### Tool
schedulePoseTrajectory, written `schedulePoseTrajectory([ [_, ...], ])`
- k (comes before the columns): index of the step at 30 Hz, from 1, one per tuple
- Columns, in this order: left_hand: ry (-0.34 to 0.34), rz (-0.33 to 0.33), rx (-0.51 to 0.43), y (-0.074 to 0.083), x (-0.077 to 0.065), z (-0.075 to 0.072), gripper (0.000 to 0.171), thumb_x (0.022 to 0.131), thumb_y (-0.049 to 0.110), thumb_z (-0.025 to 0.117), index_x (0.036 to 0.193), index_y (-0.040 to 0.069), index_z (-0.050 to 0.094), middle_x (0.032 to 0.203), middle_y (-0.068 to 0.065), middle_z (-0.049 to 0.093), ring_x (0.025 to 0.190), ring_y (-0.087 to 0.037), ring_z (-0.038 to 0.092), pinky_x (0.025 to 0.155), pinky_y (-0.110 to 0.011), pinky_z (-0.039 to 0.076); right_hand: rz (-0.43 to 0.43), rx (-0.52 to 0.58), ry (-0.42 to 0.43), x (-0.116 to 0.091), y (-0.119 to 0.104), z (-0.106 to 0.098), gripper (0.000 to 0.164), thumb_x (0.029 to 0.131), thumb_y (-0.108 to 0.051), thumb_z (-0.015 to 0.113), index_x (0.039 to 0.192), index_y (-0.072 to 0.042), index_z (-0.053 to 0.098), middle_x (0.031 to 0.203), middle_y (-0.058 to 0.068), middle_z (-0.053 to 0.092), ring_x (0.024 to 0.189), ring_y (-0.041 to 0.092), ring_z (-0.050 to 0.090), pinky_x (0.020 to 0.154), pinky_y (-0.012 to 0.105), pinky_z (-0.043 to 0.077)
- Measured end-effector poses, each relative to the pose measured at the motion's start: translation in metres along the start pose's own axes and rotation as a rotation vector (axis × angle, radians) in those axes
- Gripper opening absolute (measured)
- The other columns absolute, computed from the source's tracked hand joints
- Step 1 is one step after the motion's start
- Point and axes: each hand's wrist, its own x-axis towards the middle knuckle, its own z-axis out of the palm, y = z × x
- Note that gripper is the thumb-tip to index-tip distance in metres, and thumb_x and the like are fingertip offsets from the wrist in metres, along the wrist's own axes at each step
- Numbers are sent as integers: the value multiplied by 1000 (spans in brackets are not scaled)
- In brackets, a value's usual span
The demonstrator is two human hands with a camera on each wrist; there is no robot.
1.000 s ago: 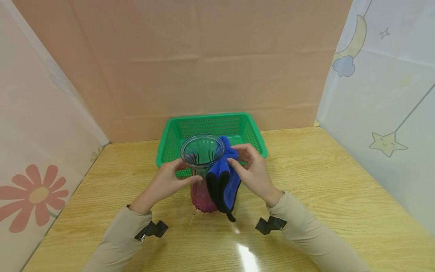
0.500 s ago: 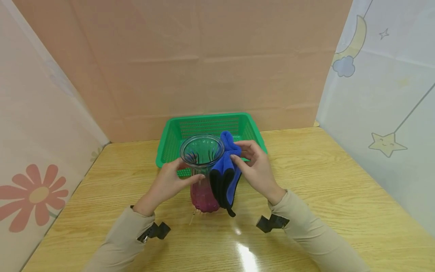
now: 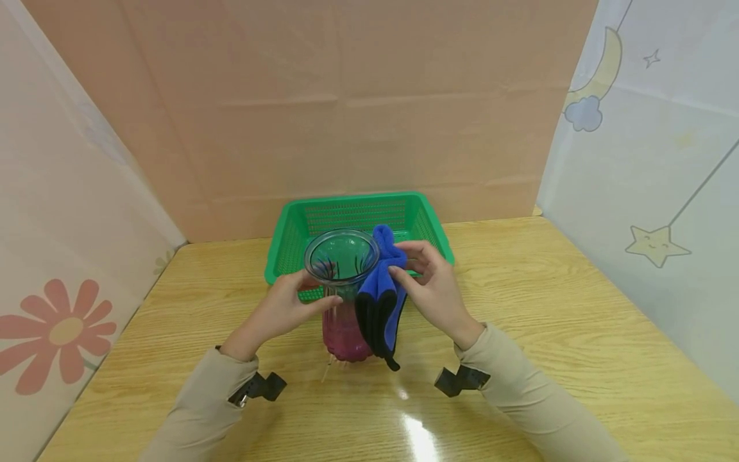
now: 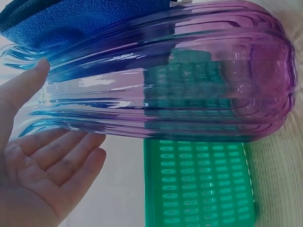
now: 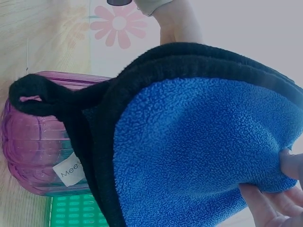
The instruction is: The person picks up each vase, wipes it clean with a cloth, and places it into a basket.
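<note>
A ribbed glass vase (image 3: 346,330), bluish at its flared rim and pink at the base, stands upright on the table. My left hand (image 3: 283,309) holds it below the rim from the left, thumb in front and fingers behind. In the left wrist view, the thumb lies along the neck of the vase (image 4: 199,85). My right hand (image 3: 432,289) pinches a folded blue cloth (image 3: 381,276) with black edging against the right side of the vase. A black hanging loop and a white label show on the cloth (image 5: 189,137) in the right wrist view.
Right behind the vase sits a green perforated plastic basket (image 3: 358,204), partly hidden by vase and hands. The wooden table (image 3: 554,308) meets a brownish backdrop (image 3: 358,102) at the back, with patterned panels on both sides.
With the cloth, my right hand has shifted slightly up and right, then a little back left, beside the rim. My left hand and the vase have hardly moved.
</note>
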Motion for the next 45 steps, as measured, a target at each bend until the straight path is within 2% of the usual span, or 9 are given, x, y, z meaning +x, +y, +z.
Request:
schedulePoseTrajectory([
  [5,-9,-5,6,1,0,0,35,84,25,70,115,12,61,108,-9,70,109,-31,63,95,-50,50,13,-15,-9,0,1,-1,37,82,12,61,117,8,50,114,23,56,87,-2,61,72,16,55],
  [13,-21,-11,10,0,0,0,43,84,23,69,121,5,57,112,-15,68,109,-33,63,94,-49,51,22,-43,-27,0,3,0,37,83,9,62,118,6,50,117,23,59,89,1,61,76,18,55],
  [18,-13,11,-27,-1,1,1,46,84,19,70,125,3,54,115,-15,67,109,-31,63,94,-47,52,38,-96,-51,-1,5,2,36,84,4,63,118,3,52,118,21,61,95,11,63,80,18,54],
  [24,3,63,-83,-2,3,3,50,83,15,70,129,5,52,123,-15,60,112,-30,61,97,-43,50,69,-145,-92,-3,7,5,35,85,-1,65,118,0,53,117,18,63,100,27,63,85,32,56],
  [27,7,72,-102,-1,3,3,52,83,14,70,130,5,51,126,-16,57,114,-30,60,98,-43,50,71,-164,-97,-3,7,6,35,85,-2,65,119,-2,53,117,16,63,101,27,63,86,38,56],
  [34,13,62,-100,-2,3,3,54,83,16,70,131,6,50,126,-17,58,114,-30,60,97,-43,50,90,-233,-104,-5,7,9,36,85,-7,67,119,-5,54,117,14,63,101,26,64,85,42,56],
  [41,22,47,-98,-2,2,3,56,82,16,71,132,5,49,125,-17,59,112,-30,61,96,-43,51,119,-271,-108,-7,7,9,37,85,-10,67,120,-8,55,115,12,64,99,25,64,71,29,58],
  [45,34,27,-93,-2,1,3,56,81,18,72,131,5,50,124,-17,60,111,-30,62,95,-43,52,109,-302,-113,-9,9,10,36,85,-10,67,120,-7,55,115,13,64,97,25,65,71,30,58],
])
